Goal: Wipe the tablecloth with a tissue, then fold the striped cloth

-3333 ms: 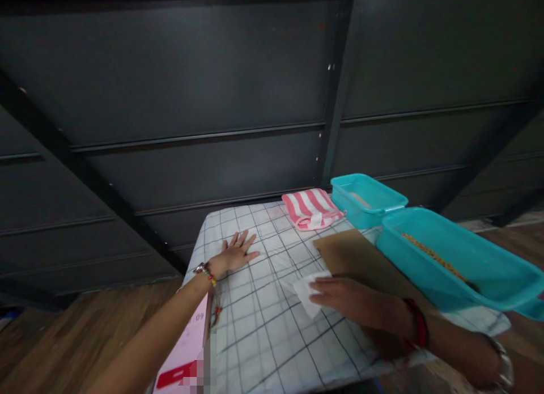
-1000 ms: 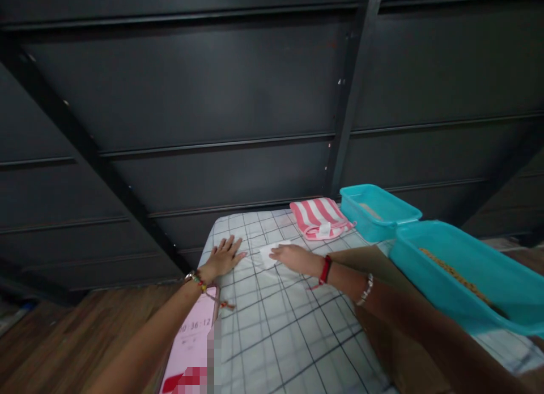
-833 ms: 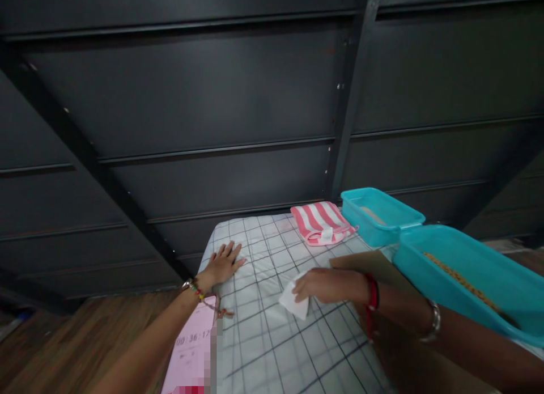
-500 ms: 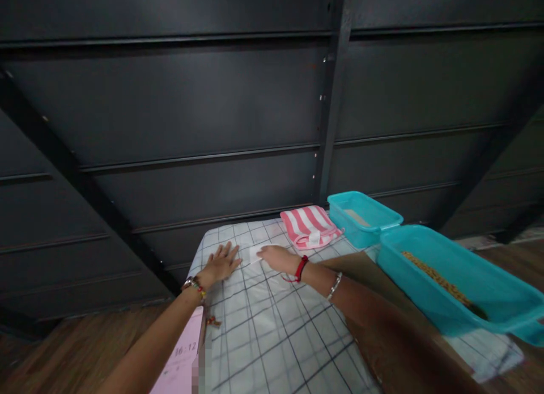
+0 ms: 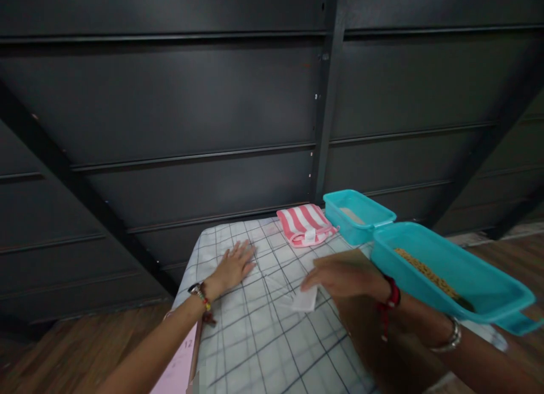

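Right under the right hand (image 5: 344, 276) sits a small white folded tissue (image 5: 305, 299), its corner poking out past the fingertips and lying on the white table cover with the dark grid lines (image 5: 263, 337). The fingers are pressed together, clamping the tissue down. It's blurry, so I can't tell what the thumb is doing. The left hand (image 5: 233, 266) is planted flat on the cover, fingers spread, holding nothing, well off to the far side of the tissue.

To me this looks like the middle of a wiping stroke across the cover, with the left hand bracing. Any further stroke calls for keeping the tissue flat under the fingers so it doesn't bunch up. It also needs to stay clear of the big turquoise plastic tub (image 5: 425, 292) just beside the right wrist. Beyond the right hand's fingertips lies a folded pink-and-white striped cloth (image 5: 304, 224), with a smaller turquoise plastic tub (image 5: 357, 215) next to it.

Compared to half a second back, the right hand was stretched way out, almost touching the left hand's fingers, with the tissue flat beneath it. Now it has dragged back toward the person and over to the big tub's side. The left hand hasn't budged.
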Motion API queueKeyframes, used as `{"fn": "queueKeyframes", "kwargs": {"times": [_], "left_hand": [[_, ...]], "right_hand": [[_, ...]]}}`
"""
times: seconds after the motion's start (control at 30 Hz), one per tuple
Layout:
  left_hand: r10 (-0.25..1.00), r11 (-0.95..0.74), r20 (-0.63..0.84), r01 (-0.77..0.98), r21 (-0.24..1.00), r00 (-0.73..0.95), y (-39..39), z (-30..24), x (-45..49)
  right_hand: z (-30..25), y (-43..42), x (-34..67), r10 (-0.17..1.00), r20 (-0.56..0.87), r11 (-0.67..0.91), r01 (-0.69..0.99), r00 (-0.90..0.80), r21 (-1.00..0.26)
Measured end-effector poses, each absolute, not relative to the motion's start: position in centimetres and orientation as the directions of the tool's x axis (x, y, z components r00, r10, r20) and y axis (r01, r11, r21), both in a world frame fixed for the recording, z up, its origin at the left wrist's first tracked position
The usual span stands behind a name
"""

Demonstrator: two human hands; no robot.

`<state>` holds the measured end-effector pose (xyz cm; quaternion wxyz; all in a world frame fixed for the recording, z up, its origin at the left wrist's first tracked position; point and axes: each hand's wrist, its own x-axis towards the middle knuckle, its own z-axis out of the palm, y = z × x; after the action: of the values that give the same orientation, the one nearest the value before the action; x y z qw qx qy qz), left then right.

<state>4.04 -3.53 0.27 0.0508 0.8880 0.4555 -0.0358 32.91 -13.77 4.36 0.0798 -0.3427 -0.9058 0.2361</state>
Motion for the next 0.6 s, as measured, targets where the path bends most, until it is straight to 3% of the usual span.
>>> {"fn": "queueKeyframes", "kwargs": {"times": [0.1,0.17,0.47,0.53,0.6], "left_hand": [[0.522,-0.81,-0.142,0.54,0.226,0.841,-5.9,0.0,5.6],[0.437,-0.839,-0.155,0.464,0.285,0.886,-6.9,-0.4,5.6],[0.585,-0.757,-0.165,0.608,0.239,0.794,-4.7,0.2,2.6],[0.634,-0.716,-0.109,0.634,0.292,0.766,-3.4,0.8,3.9],[0.705,-0.634,-0.01,0.636,0.441,0.71,-1.9,1.4,6.5]], "right_hand": [[5.0,-11.1,34.0,0.846,0.143,0.529,0.776,-0.514,-0.343],[5.5,-9.5,34.2,0.899,0.193,0.433,0.858,-0.392,-0.275],[6.6,-6.4,36.4,0.951,0.279,0.181,0.97,-0.13,-0.163],[6.4,-6.2,37.2,0.96,0.267,0.136,0.977,-0.088,-0.165],[6.4,-5.9,37.6,0.964,0.263,0.08,0.982,-0.033,-0.17]]}}
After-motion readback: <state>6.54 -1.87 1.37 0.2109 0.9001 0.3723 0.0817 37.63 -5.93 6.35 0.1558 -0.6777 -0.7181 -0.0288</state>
